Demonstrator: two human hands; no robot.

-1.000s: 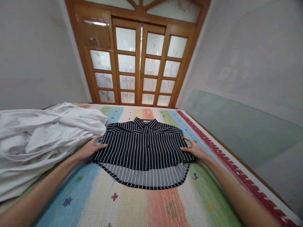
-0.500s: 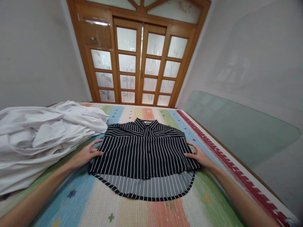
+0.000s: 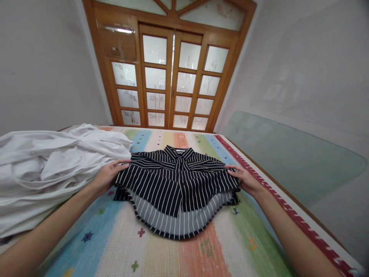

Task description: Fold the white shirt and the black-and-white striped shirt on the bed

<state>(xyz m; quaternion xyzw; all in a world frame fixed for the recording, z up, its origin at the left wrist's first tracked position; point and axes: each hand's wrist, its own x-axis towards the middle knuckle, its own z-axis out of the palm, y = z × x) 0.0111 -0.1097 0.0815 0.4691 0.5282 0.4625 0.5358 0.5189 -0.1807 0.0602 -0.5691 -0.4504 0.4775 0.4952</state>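
A black shirt with white stripes (image 3: 161, 184) lies front up on the patterned cloth, its collar (image 3: 179, 151) pointing away from me. My left hand (image 3: 108, 175) grips the shirt's left side edge, with the fingers on top of the fabric. On the opposite edge my right hand (image 3: 245, 179) pinches the shirt in the same way; both thumbs are partly hidden. Between the hands the lower front sags in folds. The curved back hem, with its grey inner side, spreads toward me below the front.
White crumpled cloth (image 3: 57, 161) is heaped at the left, close to my left hand. A striped, multicoloured cover (image 3: 161, 257) lies under everything. Wooden doors with glass panes (image 3: 170, 77) stand beyond the far edge. Walls rise on both sides.
Both hands have moved away from me, up the shirt's sides toward the collar. The shirt's lower part has been lifted and drawn along, and its front now hangs in folds.
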